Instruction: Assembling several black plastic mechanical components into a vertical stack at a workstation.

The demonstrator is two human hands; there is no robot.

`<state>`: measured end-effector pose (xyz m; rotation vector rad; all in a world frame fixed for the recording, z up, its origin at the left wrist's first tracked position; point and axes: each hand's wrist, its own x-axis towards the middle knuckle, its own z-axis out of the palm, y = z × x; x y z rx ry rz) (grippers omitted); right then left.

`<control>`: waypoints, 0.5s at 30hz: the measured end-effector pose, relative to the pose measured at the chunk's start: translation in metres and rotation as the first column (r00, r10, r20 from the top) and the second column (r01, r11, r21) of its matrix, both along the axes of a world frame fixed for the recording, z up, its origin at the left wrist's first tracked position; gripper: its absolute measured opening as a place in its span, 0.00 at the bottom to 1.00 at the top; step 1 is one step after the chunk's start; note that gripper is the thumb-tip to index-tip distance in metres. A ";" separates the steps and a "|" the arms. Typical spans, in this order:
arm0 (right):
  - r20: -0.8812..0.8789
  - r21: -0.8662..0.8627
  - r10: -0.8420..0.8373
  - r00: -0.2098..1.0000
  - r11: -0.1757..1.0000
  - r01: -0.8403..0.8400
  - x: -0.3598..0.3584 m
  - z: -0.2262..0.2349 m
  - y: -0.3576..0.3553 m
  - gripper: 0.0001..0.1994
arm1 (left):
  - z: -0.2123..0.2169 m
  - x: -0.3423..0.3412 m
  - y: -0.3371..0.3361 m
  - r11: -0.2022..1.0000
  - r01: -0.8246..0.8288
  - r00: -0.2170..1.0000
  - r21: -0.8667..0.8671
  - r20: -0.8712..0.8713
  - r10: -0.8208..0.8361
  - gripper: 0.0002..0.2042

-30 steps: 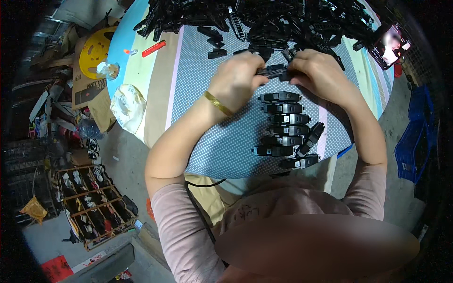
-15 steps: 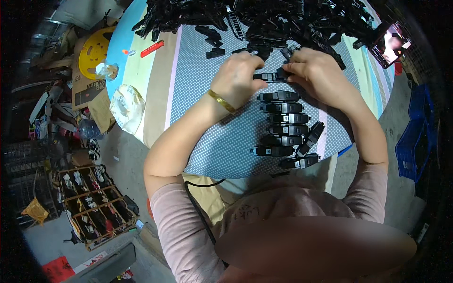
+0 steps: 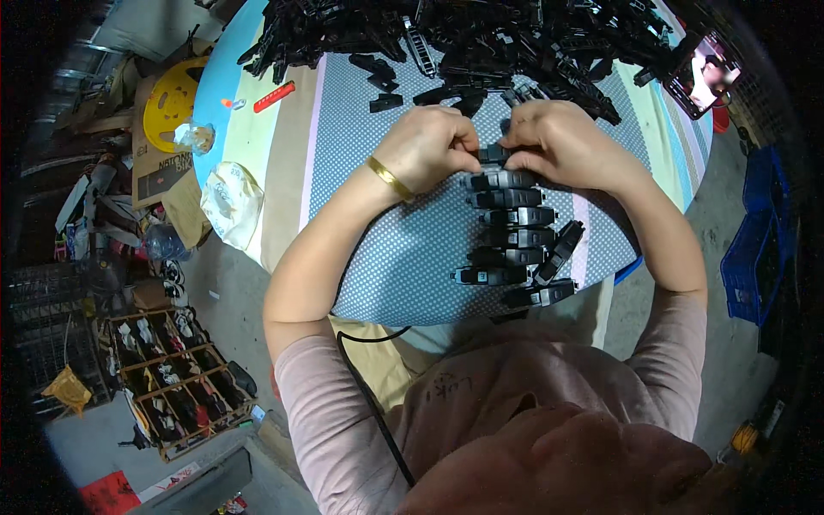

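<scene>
Between my two hands is a small black plastic part [image 3: 493,154], at the far end of a column of similar parts. My left hand [image 3: 427,148] pinches its left end with thumb and forefinger, and a gold bracelet circles that wrist. My right hand [image 3: 562,144] is closed on the right end, partly covering it. Running toward me below the hands, several long black plastic parts [image 3: 517,216] lie crosswise, side by side. One part [image 3: 560,253] is tilted across the right ends of the column. The nearest part [image 3: 541,293] lies close to the table's near edge.
A big heap of black plastic parts [image 3: 343,34] covers the table's far side. A phone [image 3: 708,75] stands at the far right. On the left of the patterned tablecloth [image 3: 395,266] are a red tool handle [image 3: 275,97] and a white bag [image 3: 232,202]. A blue crate [image 3: 747,249] is on the floor.
Both hands have moved slightly toward me, bringing the held black plastic part close to the far end of the column. The column itself looks slightly shifted left.
</scene>
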<state>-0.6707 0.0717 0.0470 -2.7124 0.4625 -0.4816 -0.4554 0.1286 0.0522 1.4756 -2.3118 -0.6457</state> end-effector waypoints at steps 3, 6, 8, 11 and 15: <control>-0.104 0.175 0.044 0.994 0.984 -0.025 -0.005 0.011 -0.003 0.14 | 0.008 0.019 0.007 0.959 -0.020 0.983 -0.282 0.170 0.071 0.22; 0.017 -0.004 -0.061 0.998 0.998 0.061 -0.005 -0.004 -0.008 0.15 | 0.018 0.037 0.008 0.928 -0.279 0.900 -0.249 0.270 0.343 0.25; 0.201 -0.298 -0.220 0.955 0.915 0.273 -0.003 -0.006 -0.012 0.16 | 0.011 0.042 -0.001 0.920 -0.317 0.892 -0.232 0.257 0.372 0.23; 0.120 -0.373 -0.353 0.928 0.850 0.372 -0.003 -0.015 -0.020 0.15 | -0.007 0.029 -0.013 0.953 -0.295 0.954 -0.073 0.032 0.298 0.19; 0.056 -0.353 -0.392 0.918 0.853 0.386 0.001 -0.016 -0.015 0.14 | -0.023 0.010 -0.022 0.890 -0.309 0.948 -0.335 -0.036 0.316 0.21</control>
